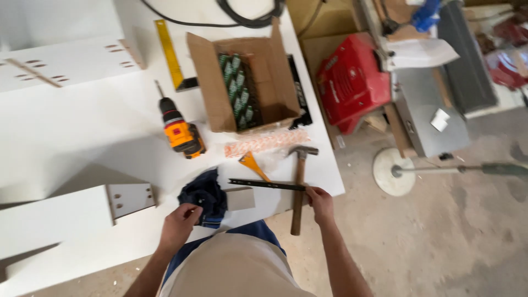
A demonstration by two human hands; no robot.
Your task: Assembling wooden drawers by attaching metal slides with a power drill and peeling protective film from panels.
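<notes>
My left hand (179,224) grips a crumpled dark blue cloth (206,195) at the near edge of the white worktable (71,126). My right hand (320,202) holds one end of a thin black metal rail (266,184) that lies across the table edge. The rail crosses the wooden handle of a hammer (299,187), whose head points away from me. A small grey block (240,198) sits between the cloth and the rail.
An orange cordless drill (179,131), an open cardboard box (242,82) of green-and-black parts, a yellow square ruler (169,52), an orange scraper (252,163) and a plastic bag (267,143) lie on the table. White panels (66,212) sit left. A red case (352,80) and a round stand base (393,171) are on the floor right.
</notes>
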